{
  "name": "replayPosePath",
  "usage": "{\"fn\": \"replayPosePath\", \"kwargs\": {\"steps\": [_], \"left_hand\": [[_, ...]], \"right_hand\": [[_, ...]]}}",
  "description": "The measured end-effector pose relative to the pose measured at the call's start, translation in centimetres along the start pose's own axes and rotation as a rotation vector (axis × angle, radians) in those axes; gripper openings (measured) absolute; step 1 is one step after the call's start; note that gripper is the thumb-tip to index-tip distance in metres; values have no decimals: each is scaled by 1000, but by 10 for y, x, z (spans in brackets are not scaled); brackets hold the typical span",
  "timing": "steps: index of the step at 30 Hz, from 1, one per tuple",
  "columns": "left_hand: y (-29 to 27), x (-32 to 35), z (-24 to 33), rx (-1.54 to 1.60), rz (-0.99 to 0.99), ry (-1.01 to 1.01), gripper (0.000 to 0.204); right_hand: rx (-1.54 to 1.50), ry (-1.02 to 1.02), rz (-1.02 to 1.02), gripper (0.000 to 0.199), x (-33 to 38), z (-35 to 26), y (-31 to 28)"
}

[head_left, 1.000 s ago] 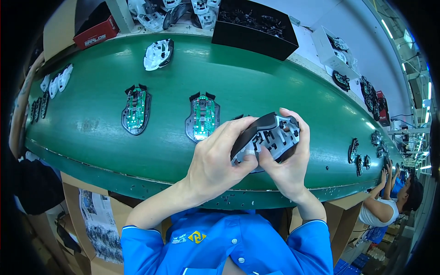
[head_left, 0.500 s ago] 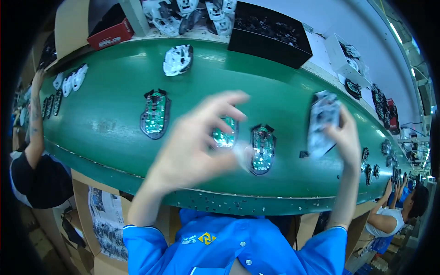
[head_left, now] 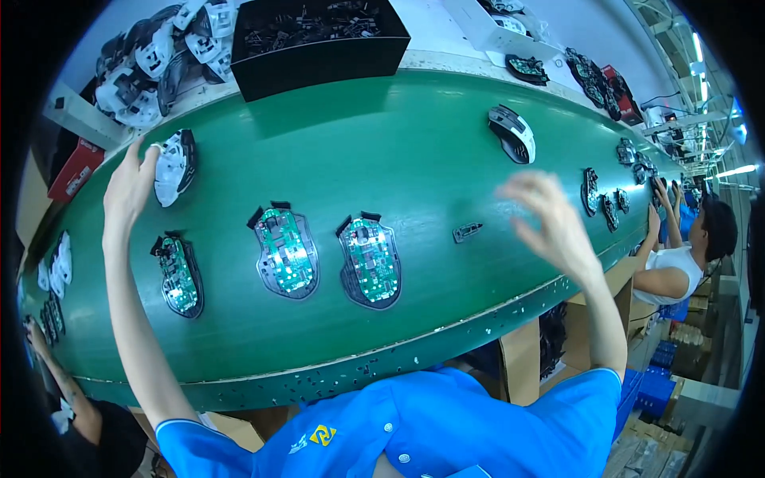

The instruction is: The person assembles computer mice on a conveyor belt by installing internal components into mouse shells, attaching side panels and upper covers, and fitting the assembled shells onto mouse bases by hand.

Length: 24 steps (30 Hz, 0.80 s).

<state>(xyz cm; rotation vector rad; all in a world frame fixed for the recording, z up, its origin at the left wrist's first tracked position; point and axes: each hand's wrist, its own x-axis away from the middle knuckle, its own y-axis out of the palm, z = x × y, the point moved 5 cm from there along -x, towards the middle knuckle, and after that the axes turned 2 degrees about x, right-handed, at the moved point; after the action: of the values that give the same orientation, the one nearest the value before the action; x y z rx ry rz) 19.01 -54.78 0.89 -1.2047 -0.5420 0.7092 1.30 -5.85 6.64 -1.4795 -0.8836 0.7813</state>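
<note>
At the far left, my left hand has its fingers closed on the near-left edge of a white and dark mouse shell, which rests on the green work surface. My right hand hovers over the right side, slightly blurred, fingers apart and holding nothing. Beyond it lies a white and black mouse shell. A small dark part sits left of that hand. Between my arms are three mouse bases with green circuit boards: a left one, a middle one and a right one.
A black box of small dark parts stands at the far edge beside a pile of white shells. More mouse assemblies lie at right near a co-worker. Another person's arm reaches in at left.
My right hand has let go of the mouse shell, which now lies on the surface. My left hand has moved left from above the boards to the white shell. The view has turned right.
</note>
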Motion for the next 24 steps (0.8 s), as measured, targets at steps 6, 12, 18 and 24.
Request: {"fn": "replayPosePath", "kwargs": {"steps": [6, 12, 18, 24], "left_hand": [[29, 0, 20, 473, -290, 171, 66], [30, 42, 16, 630, -531, -32, 49], [2, 68, 24, 673, -570, 73, 48], [-25, 117, 72, 1350, -454, -22, 42]], "right_hand": [[-494, 207, -81, 30, 5, -5, 40], [-753, 425, -43, 23, 12, 3, 59], [-602, 228, 56, 23, -2, -19, 56], [-1003, 310, 141, 19, 0, -37, 20]]}}
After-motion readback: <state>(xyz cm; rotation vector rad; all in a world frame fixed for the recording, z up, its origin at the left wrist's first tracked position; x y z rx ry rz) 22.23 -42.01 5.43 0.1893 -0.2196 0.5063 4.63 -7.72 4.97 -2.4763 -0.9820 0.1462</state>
